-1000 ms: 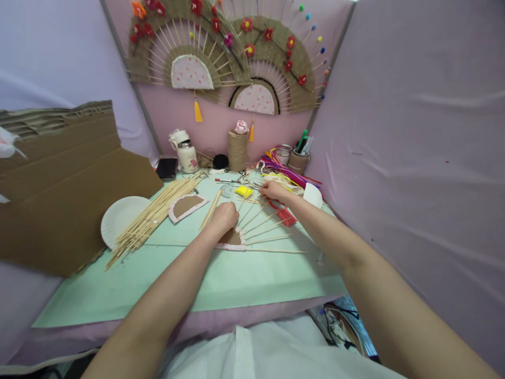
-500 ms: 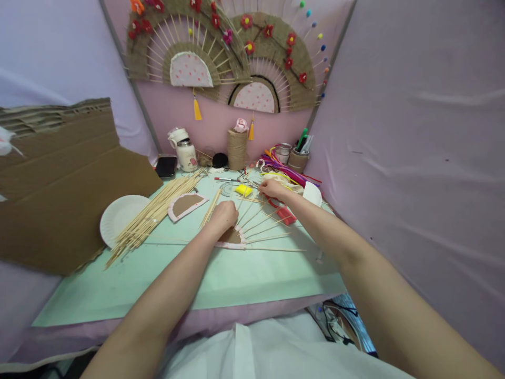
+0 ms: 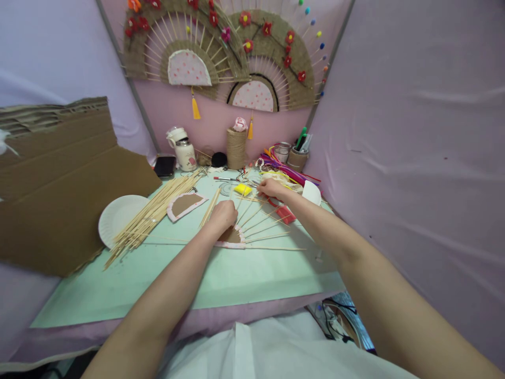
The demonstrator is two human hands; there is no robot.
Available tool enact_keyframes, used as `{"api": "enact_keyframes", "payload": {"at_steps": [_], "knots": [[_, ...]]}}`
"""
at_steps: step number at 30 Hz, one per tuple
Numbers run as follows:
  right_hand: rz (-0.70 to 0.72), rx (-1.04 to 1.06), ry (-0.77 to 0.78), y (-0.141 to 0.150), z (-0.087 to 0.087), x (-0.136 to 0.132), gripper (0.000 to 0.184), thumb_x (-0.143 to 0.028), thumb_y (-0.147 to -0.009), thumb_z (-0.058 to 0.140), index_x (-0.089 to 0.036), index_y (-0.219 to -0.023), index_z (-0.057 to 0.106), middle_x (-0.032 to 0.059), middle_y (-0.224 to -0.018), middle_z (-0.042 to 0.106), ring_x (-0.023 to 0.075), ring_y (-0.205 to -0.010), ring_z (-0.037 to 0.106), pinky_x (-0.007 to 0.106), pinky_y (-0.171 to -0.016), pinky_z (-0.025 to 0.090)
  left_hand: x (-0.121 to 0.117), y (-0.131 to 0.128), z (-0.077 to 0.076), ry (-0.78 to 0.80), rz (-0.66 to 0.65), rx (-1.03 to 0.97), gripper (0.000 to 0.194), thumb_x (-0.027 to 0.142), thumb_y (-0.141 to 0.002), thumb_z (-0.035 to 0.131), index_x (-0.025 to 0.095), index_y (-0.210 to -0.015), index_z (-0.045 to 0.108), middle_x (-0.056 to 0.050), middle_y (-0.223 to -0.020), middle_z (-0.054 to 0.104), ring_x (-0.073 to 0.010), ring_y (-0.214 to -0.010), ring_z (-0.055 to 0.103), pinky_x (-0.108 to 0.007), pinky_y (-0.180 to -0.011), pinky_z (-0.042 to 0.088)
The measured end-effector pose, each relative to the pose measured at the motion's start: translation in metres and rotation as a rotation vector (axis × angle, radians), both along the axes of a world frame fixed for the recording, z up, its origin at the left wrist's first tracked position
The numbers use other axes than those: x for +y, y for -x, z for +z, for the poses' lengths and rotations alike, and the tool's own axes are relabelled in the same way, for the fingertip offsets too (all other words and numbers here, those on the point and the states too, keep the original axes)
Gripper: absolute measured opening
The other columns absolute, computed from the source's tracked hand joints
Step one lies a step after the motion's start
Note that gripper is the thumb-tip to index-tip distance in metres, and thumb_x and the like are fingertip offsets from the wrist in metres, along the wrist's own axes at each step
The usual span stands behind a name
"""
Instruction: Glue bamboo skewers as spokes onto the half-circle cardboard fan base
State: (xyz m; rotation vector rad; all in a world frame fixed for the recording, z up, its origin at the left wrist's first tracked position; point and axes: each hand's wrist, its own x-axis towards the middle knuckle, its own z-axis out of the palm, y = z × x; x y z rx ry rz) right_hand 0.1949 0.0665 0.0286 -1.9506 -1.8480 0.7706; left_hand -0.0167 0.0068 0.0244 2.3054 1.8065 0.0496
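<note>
My left hand [image 3: 224, 215] is closed over a half-round cardboard piece [image 3: 233, 237] with a pale pink edge; whatever its fingers grip is hidden. From that piece several thin wooden sticks [image 3: 265, 227] fan out to the right across the table. Farther back, my right hand [image 3: 270, 187] has its fingertips pinched together near the upper stick ends; I cannot make out what is between them. Close to it lie a yellow packet [image 3: 243, 189] and a red packet [image 3: 285, 214]. Left of my left hand rests a second half-round cardboard piece [image 3: 186, 204] with a pink edging.
A heap of wooden sticks [image 3: 158, 208] partly covers a white paper plate [image 3: 118, 218]. Large brown cardboard [image 3: 71, 184] stands at the left. Along the back are a bottle [image 3: 185, 153], a twine spool [image 3: 236, 148] and a pen holder [image 3: 298, 158]. Decorated fans [image 3: 231, 63] hang behind.
The view has shifted very slightly. Both hands stay in nearly the same places, and the objects on the table have not visibly moved.
</note>
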Motion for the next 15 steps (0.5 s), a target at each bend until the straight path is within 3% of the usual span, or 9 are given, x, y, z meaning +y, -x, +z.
{"api": "enact_keyframes", "payload": {"at_steps": [15], "knots": [[0.0, -0.025, 0.03, 0.0027, 0.0026, -0.0009, 0.029, -0.036, -0.093, 0.061, -0.011, -0.084, 0.073, 0.0121, -0.09, 0.078, 0.0149, -0.071, 0.071, 0.019, -0.065, 0.05, 0.0012, -0.0002, -0.0022, 0.003, 0.008, -0.003, 0.03, 0.017, -0.085, 0.046, 0.014, -0.099, 0.073, -0.015, -0.102, 0.074, -0.0251, -0.101, 0.067, -0.029, -0.083, 0.05]]}}
